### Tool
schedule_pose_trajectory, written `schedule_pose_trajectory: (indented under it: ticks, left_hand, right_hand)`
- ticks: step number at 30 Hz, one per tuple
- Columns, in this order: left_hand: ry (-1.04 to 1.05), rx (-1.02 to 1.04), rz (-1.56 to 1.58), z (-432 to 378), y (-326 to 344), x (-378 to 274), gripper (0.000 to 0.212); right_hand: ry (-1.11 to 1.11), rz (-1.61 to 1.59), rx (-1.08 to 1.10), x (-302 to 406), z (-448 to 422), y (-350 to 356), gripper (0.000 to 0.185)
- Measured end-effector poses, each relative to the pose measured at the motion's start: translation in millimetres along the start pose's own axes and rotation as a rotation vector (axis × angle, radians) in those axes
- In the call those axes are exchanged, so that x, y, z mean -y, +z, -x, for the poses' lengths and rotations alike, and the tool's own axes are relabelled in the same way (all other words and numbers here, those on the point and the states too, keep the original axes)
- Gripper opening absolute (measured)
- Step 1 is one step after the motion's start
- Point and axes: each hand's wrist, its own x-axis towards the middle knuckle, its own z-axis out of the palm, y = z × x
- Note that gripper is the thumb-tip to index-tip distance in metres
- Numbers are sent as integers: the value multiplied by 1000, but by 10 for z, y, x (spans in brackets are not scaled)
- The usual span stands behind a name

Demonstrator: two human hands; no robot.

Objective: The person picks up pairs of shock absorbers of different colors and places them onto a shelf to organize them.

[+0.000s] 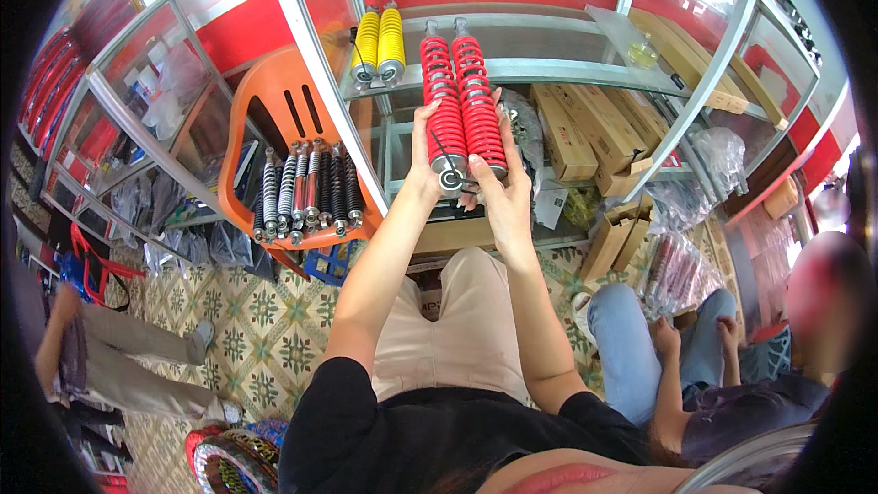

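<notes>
Two red coil-spring shock absorbers (446,110) lie side by side between my hands, their upper eyes pointing away from me over the glass shelf. My left hand (424,147) holds the lower part of the left one. Around the lower end of the right one, my right hand (504,171) is closed, thumb on top. A black cable tie hangs at the near end. Two yellow shock absorbers (378,44) stand on the glass shelf to the left. Whether the red pair rests on the shelf edge, I cannot tell.
Several black, silver and red shock absorbers (309,189) lie on an orange plastic chair (250,123). Cardboard boxes (597,123) fill the lower shelf of the aluminium-framed glass case (549,71). A seated person (624,350) is at right, another person (130,357) at left. Tyres (233,460) lie behind left.
</notes>
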Motion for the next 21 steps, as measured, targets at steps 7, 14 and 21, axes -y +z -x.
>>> schedule_pose_trajectory:
  ticks: [7, 14, 21]
  left_hand:
    - [-9, -90, -128, -34, -57, -114, 72]
    - [-84, -30, -50, -12, -135, -181, 75]
    - [-10, -130, -204, -122, -154, -261, 69]
  right_hand:
    - [74, -75, -1, -2, -70, 20, 61]
    - [119, -93, -11, 6, -66, 87, 58]
    - [136, -109, -19, 33, -239, 95, 59]
